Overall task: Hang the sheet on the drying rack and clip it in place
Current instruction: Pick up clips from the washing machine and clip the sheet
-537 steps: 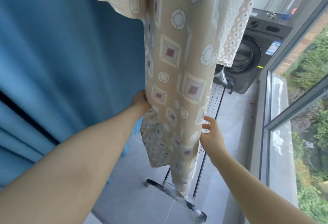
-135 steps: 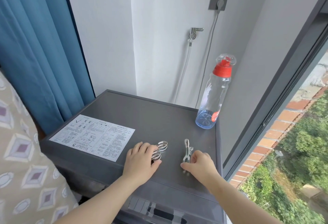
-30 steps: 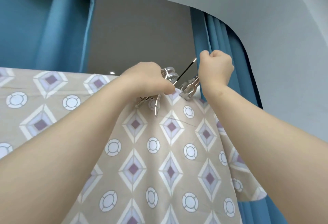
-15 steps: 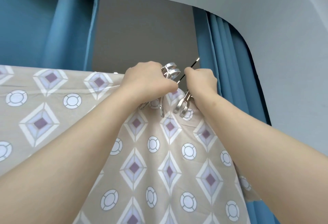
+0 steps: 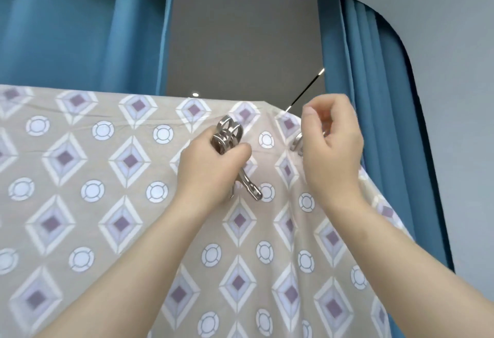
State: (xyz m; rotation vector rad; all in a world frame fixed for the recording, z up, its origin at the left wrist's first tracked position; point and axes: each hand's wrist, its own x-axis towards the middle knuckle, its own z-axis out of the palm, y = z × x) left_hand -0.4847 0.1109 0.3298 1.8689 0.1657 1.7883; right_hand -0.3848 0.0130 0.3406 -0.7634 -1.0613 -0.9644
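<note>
Several clips [image 5: 227, 137] in left grip [image 5: 211, 169], against sheet [image 5: 107, 177]

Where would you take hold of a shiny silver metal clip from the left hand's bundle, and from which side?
Probably by the looped handle ends of the shiny silver metal clips, coming from above and the right. The left hand wraps their middles and the jaws point down against the beige diamond-patterned sheet, so only the loops stand clear.
</note>
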